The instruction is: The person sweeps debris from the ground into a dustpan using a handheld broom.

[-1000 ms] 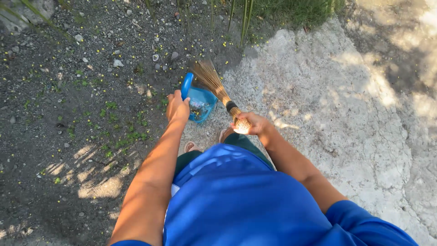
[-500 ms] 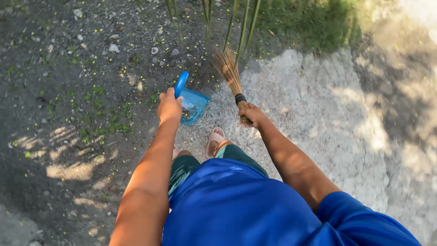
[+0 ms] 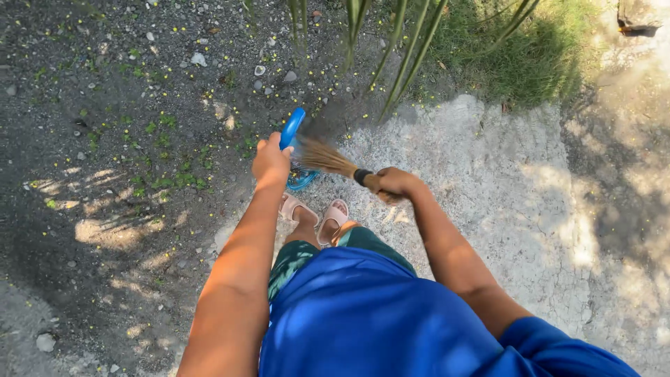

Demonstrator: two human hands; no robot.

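Head view shows, at centre frame, a light, springy straw hand broom (image 3: 328, 158) gripped by the right hand (image 3: 395, 184) at its bound, stiff neck, bristles lying across the rigid blue plastic dustpan (image 3: 300, 174) whose handle the left hand (image 3: 271, 162) clasps, above gravelly ground (image 3: 125, 139) and cracked concrete (image 3: 502, 174).

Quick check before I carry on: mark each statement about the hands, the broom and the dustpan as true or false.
1. The left hand holds the blue dustpan by its handle. True.
2. The right hand is empty. False: it grips the short stick broom.
3. The broom's bristles point left, towards the dustpan. True.
4. The person stands barefoot. False: pale sandals are on both feet.
5. The ground is all concrete. False: dark gravel lies left, pale concrete right.
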